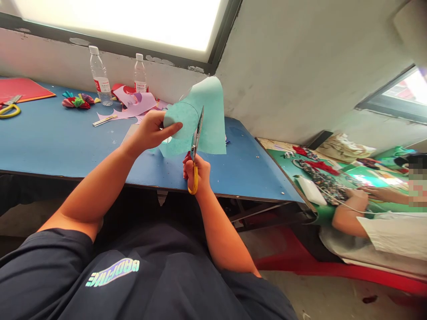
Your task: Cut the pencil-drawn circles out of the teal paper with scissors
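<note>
A sheet of light teal paper [213,120] is held up above the blue table, its top curled over. My left hand [151,131] pinches the paper's rounded left part, thumb on top. A curved line shows on the paper near the blades. My right hand [199,173] is closed around the yellow handle of a pair of scissors [196,138]. The blades point upward against the paper, and they look nearly closed.
On the blue table [100,151] are two plastic bottles [102,84], purple paper scraps [138,106], colourful folded pieces [78,101], red sheets [23,89] and yellow-handled scissors [10,111]. At right, a person's arms [353,209] rest over a green table.
</note>
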Tool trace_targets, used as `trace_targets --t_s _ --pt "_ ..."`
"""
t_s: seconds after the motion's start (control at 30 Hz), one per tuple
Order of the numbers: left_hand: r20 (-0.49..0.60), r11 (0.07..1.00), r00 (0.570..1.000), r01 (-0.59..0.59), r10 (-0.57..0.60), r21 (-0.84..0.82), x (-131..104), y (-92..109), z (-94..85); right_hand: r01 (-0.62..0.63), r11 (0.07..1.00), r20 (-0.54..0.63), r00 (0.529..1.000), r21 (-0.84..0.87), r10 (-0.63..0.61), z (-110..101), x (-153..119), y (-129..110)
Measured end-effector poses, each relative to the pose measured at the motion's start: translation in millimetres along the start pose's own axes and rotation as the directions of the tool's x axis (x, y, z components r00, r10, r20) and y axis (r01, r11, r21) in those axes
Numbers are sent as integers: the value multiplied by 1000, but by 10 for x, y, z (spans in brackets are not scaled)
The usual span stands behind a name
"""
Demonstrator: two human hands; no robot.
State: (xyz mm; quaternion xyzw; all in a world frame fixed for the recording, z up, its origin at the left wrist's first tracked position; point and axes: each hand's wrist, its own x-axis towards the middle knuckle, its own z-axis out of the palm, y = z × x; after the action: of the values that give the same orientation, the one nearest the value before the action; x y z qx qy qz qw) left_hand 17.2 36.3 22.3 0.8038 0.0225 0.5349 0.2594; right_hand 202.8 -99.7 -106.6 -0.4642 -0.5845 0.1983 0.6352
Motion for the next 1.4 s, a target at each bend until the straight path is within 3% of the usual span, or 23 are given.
trace_targets --t_s 1.4 --pt "-6 999 999 35 -35 -5 14 20 -60 -36 999 -14 999 -20 36 -10 -16 -59"
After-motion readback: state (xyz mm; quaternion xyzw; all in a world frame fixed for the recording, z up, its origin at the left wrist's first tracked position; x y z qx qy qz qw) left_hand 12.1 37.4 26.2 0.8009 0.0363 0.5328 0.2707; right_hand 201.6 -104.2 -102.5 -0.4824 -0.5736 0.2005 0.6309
